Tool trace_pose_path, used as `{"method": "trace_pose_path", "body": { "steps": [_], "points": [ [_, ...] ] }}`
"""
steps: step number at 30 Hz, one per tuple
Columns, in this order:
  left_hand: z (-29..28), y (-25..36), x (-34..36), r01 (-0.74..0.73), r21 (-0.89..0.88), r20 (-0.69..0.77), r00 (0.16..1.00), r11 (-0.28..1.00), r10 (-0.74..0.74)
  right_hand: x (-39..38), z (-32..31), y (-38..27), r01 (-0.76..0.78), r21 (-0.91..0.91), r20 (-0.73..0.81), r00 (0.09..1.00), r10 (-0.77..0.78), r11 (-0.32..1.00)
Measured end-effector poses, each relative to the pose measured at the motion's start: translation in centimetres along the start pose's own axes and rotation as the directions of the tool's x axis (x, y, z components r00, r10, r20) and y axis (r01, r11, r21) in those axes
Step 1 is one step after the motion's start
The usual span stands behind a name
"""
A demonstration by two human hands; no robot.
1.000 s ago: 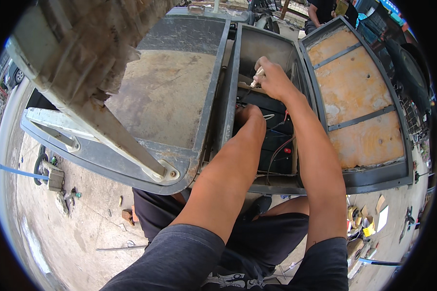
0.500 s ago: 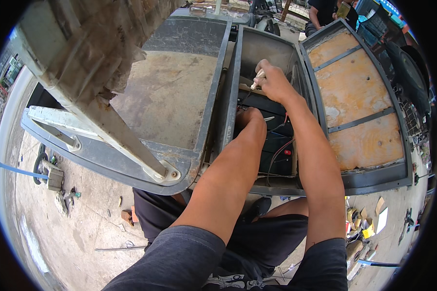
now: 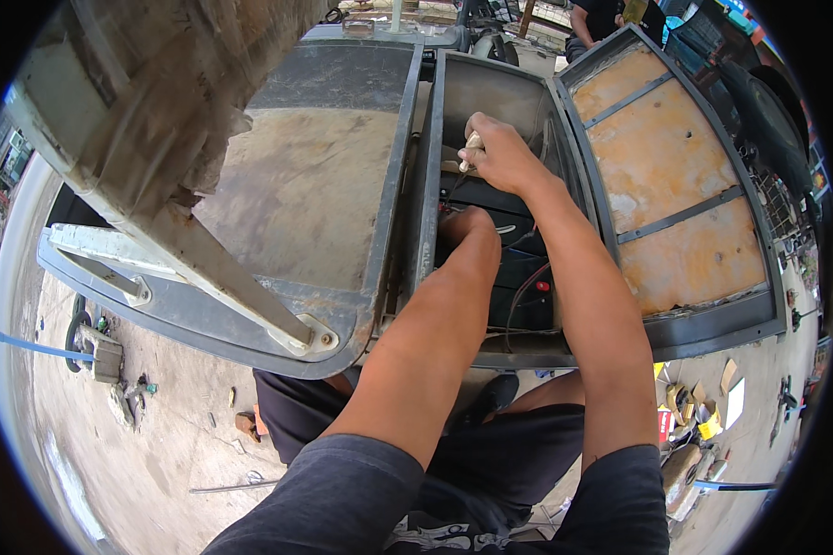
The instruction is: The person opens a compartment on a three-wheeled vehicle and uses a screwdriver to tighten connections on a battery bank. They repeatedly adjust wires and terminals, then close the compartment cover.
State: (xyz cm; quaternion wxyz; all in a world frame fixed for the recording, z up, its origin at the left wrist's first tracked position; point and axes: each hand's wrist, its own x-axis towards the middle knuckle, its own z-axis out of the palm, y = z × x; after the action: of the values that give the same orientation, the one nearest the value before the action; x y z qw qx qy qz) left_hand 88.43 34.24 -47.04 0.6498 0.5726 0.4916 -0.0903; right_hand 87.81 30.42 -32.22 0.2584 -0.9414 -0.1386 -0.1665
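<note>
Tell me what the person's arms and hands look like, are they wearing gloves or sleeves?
No gloves and no long sleeves. Both forearms are bare from the elbows down, and the left hand and right hand are bare too. I see no watch, rings or bands. Near the bottom edge there are dark grey shorts with a small white print.

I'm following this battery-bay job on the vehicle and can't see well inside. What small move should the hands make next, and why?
Probably a small turn of the pale-handled tool by the right hand, with the left hand steadying the black battery. The right hand's grip is closed on the handle, tip pointing down into the open bay; the left rests on the battery top among the wires. The tip's contact is hidden.
</note>
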Motion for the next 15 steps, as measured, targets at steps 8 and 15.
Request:
{"method": "trace_pose_path", "body": {
  "steps": [8, 15],
  "points": [
    [-0.3, 0.5, -0.9, 0.048, 0.076, 0.039, 0.998, 0.996, -0.051, 0.4, -0.2, -1.4, -0.065, -0.308, 0.022, 0.997, 0.075, 0.949],
    [1.1, -0.4, 1.3, 0.063, 0.03, 0.046, 0.997, 0.998, -0.065, 1.6, 0.3, -1.0, -0.178, -0.272, 0.115, 0.97, 0.216, 0.946]
  ]
}}
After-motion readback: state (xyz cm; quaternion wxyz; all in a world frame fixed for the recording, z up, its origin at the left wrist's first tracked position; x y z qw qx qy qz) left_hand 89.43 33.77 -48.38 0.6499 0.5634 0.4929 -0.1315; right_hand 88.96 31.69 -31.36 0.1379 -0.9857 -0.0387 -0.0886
